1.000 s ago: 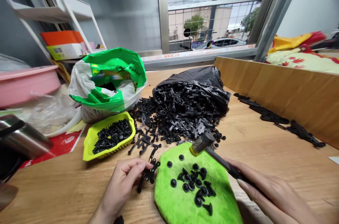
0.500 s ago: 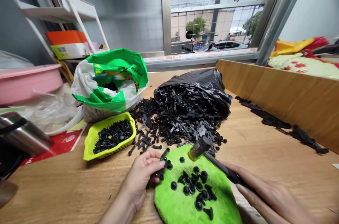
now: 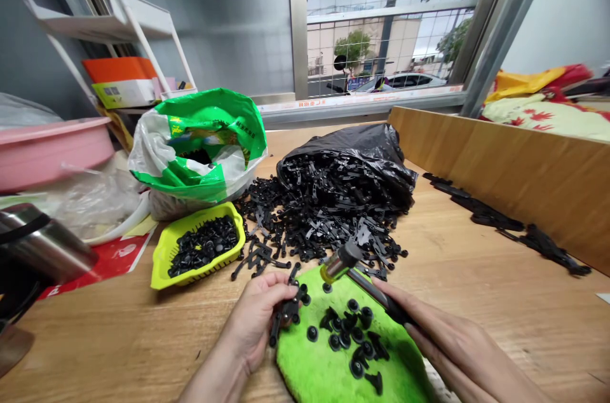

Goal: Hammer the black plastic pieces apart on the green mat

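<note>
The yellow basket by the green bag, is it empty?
No, the yellow basket holds a heap of small black plastic parts.

Bare table (image 3: 476,276) right of green pad (image 3: 328,371); black parts heap (image 3: 328,212) blocks behind.

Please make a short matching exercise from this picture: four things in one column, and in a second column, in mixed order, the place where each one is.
Things:
1. small hammer
2. yellow basket
3. black bag
4. black strip piece

Places:
a. lying open behind the big pile of black parts
b. in the left hand, at the edge of the green pad
c. in the right hand, its head above the pad
d. in front of the green and white bag

Pairs: 1-c, 2-d, 3-a, 4-b
</note>
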`<action>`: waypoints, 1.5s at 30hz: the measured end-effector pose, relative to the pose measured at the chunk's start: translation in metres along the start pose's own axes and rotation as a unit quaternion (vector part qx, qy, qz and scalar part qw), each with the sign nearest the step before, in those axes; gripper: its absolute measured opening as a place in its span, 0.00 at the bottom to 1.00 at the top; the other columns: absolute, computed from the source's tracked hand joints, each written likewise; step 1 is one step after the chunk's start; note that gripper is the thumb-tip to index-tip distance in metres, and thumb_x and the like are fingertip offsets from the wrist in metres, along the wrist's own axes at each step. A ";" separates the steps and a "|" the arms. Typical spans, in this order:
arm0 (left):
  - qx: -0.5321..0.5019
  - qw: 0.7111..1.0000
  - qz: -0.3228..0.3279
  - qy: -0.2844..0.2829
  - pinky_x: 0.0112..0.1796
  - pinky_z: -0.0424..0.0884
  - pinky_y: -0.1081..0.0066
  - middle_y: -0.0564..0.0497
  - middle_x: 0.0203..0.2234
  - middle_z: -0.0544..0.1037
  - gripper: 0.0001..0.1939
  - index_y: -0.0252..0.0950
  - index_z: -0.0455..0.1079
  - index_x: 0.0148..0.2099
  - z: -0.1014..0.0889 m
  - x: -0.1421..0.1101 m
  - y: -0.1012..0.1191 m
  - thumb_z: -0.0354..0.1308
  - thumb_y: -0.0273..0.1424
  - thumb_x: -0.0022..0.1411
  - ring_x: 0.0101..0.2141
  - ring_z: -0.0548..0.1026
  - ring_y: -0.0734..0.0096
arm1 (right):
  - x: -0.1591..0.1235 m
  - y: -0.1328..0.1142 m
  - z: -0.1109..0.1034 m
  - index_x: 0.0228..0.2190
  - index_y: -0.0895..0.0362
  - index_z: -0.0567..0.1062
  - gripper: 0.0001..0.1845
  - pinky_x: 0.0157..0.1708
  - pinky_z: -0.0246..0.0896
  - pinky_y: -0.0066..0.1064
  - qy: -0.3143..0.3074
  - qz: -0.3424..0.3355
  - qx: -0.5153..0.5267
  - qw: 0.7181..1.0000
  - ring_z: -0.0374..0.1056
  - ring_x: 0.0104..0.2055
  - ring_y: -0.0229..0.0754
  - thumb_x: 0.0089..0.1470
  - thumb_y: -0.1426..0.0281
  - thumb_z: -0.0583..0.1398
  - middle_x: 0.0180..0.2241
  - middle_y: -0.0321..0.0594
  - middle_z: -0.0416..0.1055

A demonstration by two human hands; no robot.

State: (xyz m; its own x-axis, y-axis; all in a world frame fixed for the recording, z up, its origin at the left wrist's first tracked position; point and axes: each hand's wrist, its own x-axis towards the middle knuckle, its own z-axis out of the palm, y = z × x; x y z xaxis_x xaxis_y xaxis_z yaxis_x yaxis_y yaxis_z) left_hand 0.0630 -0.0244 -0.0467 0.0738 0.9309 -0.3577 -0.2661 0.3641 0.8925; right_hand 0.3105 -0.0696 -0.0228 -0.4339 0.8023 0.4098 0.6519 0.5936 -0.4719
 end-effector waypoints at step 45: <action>0.029 0.999 -0.003 -0.025 0.13 0.51 0.83 0.57 0.15 0.67 0.13 0.34 0.60 0.27 -0.002 0.008 -0.003 0.60 0.30 0.38 0.12 0.58 0.85 | 0.018 -0.005 0.020 0.32 0.53 0.58 0.10 0.20 0.52 0.30 -0.053 0.011 -0.119 0.991 0.64 0.22 0.42 0.60 0.71 0.40 0.23 0.35 0.65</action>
State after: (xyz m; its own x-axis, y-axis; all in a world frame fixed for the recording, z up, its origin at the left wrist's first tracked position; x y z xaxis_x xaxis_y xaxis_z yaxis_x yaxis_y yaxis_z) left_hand 0.0626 -0.0181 -0.0523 0.1245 0.9284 -0.3502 -0.2099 0.3696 0.9052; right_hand 0.2868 -0.0572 -0.0283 -0.4722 0.8246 0.3116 0.7846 0.5543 -0.2779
